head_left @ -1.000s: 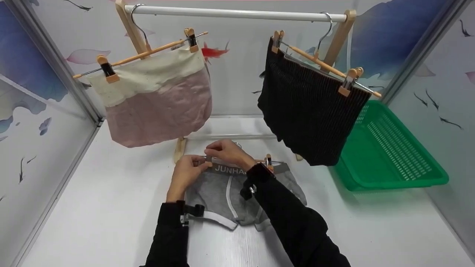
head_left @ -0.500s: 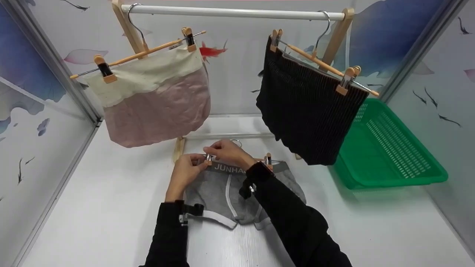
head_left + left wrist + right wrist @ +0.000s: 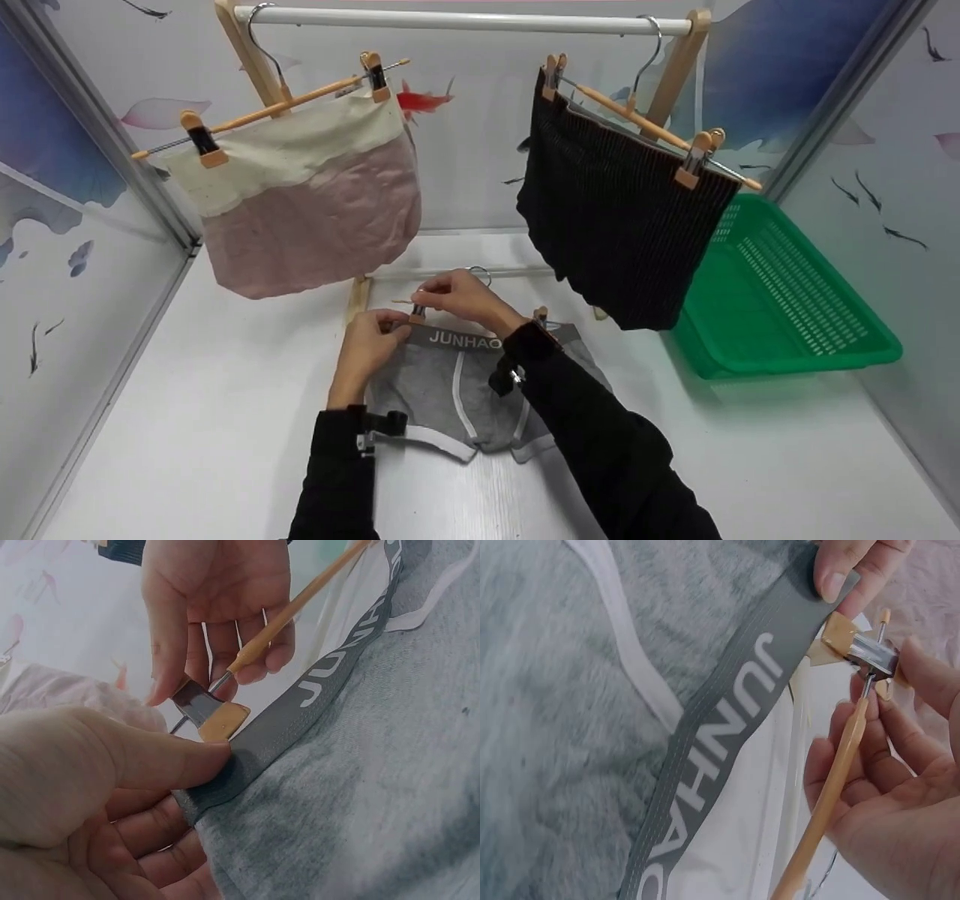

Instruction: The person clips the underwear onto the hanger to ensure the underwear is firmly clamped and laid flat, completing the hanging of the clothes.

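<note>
Grey boxer briefs (image 3: 427, 386) with a dark "JUNHAO" waistband (image 3: 727, 705) lie below the rack. My left hand (image 3: 364, 349) pinches the waistband's left corner between thumb and fingers. Just above it, my right hand (image 3: 465, 298) squeezes the left clip (image 3: 874, 654) of a wooden clip hanger (image 3: 829, 795). The clip's tan pads stand right at the waistband's upper edge, seen in both wrist views. The hanger's other clip (image 3: 541, 316) sits at the right part of the waistband, partly behind my right forearm.
Pink-and-cream briefs (image 3: 315, 217) and black ribbed briefs (image 3: 615, 202) hang from clip hangers on the white rail (image 3: 465, 20) of a wooden-framed rack. A green perforated basket (image 3: 787, 300) stands at the right on the white table (image 3: 240, 420).
The left clip has risen slightly relative to the waistband, with the right hand on it. The left fingers have moved from beside the clip onto the waistband's corner. The view has shifted slightly.
</note>
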A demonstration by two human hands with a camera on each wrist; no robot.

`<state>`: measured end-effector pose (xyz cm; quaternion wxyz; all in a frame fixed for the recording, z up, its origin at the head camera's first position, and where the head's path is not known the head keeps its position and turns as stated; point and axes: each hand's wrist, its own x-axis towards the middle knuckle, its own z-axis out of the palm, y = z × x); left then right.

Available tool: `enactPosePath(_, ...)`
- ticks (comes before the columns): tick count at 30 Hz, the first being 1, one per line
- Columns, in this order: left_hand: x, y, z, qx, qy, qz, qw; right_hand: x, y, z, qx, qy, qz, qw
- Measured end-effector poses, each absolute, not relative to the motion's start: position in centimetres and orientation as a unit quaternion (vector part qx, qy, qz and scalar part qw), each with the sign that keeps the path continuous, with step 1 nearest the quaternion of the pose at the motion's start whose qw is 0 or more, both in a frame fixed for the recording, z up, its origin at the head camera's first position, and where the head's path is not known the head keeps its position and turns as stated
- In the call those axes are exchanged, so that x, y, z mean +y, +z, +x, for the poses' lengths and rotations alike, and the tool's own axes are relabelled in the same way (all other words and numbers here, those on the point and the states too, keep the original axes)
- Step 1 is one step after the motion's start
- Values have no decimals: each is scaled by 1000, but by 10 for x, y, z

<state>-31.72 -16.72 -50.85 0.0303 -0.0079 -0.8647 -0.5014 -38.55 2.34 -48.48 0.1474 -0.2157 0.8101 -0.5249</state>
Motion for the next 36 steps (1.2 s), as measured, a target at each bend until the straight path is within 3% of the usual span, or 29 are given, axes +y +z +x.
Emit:
enactPosePath(19, -169, -506, -316, -845, -532, -18, 43, 29, -487, -384, 806, -528, -241, 116)
enactPosePath(29, -168, -507, -316, -844, -535, -17, 44, 33, -489, -384, 755, -590, -246, 144)
enactPosePath(36, -166, -505, -317, -838, -545, -7, 37, 34, -494, -383, 761, -590, -235, 133)
